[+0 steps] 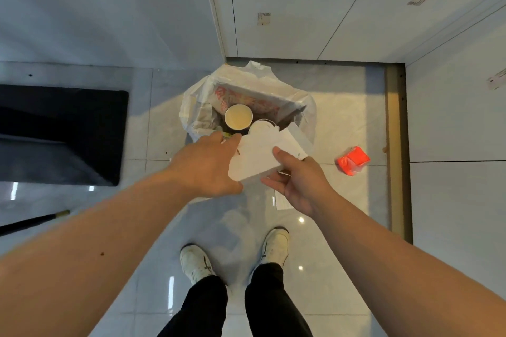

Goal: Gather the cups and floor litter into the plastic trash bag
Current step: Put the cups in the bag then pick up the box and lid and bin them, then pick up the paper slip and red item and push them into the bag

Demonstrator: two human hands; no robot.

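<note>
A white plastic trash bag (191,101) stands open on the floor in the corner. Inside it lie a flat box with red print (246,96), an upright paper cup (238,117) and a second white cup (261,124), partly hidden. Over the bag's near rim both hands hold a white foam piece (260,156). My left hand (205,164) grips its left side, and my right hand (298,180) holds its right side from below, thumb on top. A crumpled red packet (353,160) lies on the tiles to the right of the bag.
White wall panels (301,8) close the corner behind the bag and along the right. A black mat (63,134) covers the floor at the left. A dark stick (32,223) lies at the lower left. A paper slip (283,202) lies under my right hand. My shoes (195,262) stand below.
</note>
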